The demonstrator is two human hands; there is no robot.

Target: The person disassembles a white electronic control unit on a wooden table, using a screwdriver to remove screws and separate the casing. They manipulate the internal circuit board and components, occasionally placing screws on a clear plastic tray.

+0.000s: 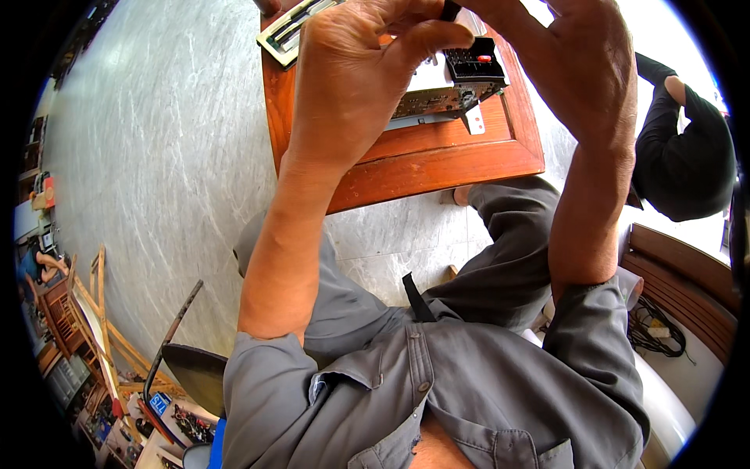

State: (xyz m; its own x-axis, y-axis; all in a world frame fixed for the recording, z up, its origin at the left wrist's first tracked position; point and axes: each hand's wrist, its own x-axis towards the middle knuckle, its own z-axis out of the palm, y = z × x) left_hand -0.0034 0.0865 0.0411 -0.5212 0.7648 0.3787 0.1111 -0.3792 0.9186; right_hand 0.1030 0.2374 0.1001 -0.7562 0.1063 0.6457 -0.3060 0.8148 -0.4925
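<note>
Wooden table point(422, 164), circuit-board unit point(453, 87) beneath both hands point(351, 78).

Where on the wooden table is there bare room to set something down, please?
The wooden table shows bare wood between its near edge and the circuit-board device. A narrow strip shows between its left edge and the left hand, below the cream case. Farther back it looks crowded with the device, the case and the right hand.
</note>
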